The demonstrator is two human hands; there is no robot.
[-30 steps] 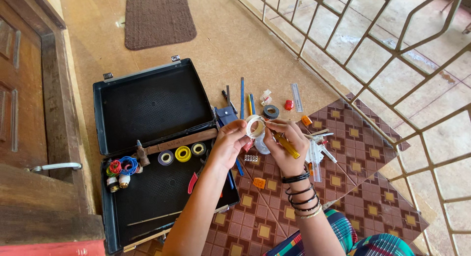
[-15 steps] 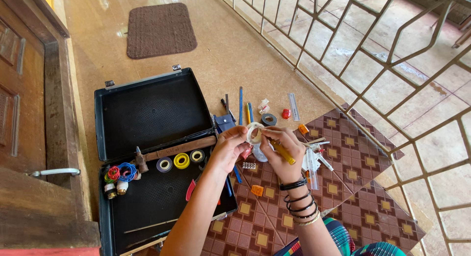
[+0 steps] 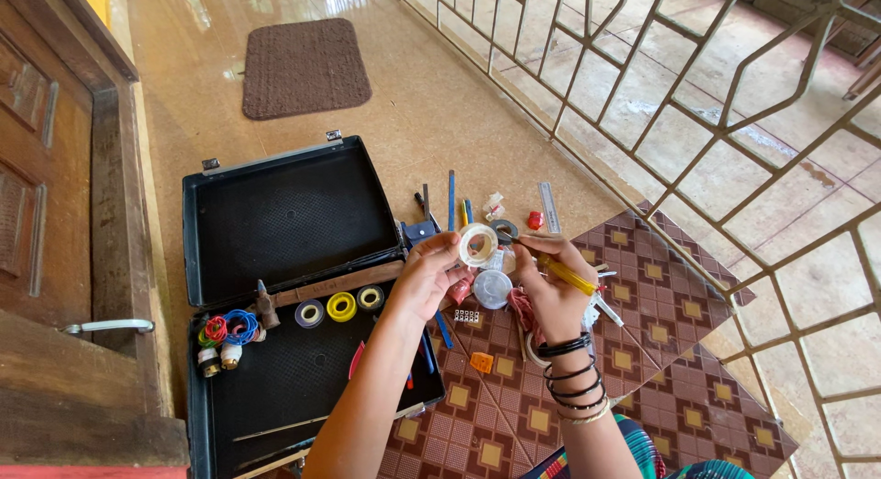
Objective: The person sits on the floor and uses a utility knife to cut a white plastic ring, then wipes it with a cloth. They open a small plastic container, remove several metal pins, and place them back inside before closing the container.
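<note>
The left hand (image 3: 429, 275) is pinching a white tape roll (image 3: 478, 245) by its rim, while the right hand (image 3: 549, 282), just beside it, is gripping a yellow-handled screwdriver (image 3: 562, 272). Left of both, an open black plastic case (image 3: 284, 217) is lying on the floor.

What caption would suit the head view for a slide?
Left hand holds a white tape roll, right hand a yellow-handled tool, beside an open black case.
</note>
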